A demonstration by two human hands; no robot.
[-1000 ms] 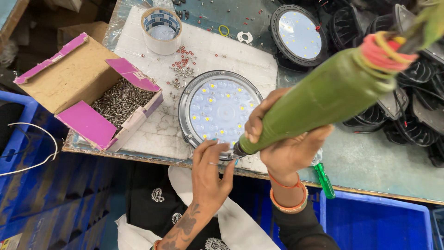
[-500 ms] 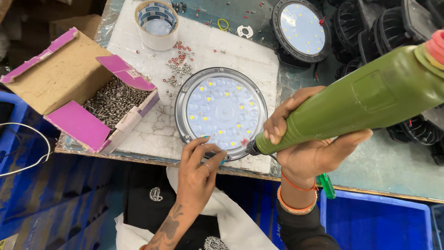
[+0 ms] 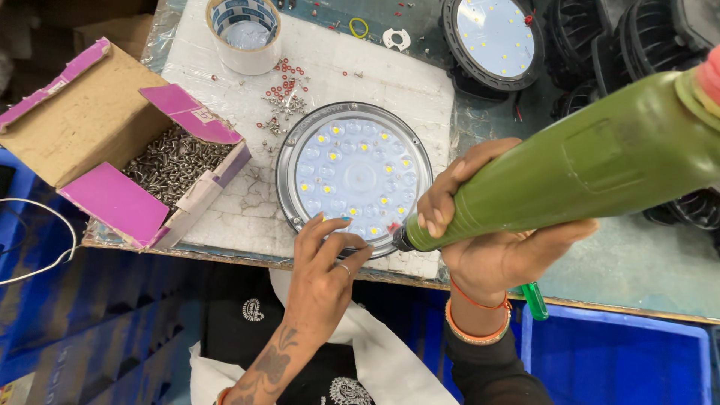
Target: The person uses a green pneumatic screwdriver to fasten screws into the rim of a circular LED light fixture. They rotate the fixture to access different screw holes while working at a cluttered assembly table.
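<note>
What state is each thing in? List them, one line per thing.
Round light panel: flat on the white pad, lens up.
Green electric screwdriver: tilted, tip at the panel's near rim.
Right hand: gripping the screwdriver.
Left hand: fingertips on the panel rim.
Screw box: open, flaps spread, holding screws.
Tape roll: lying flat.

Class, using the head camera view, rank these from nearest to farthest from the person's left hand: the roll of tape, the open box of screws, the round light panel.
From the left hand:
1. Round light panel, touched by the fingertips, just above the hand.
2. Open box of screws, to the left on the table edge.
3. Roll of tape, far up at the white mat's top.
</note>
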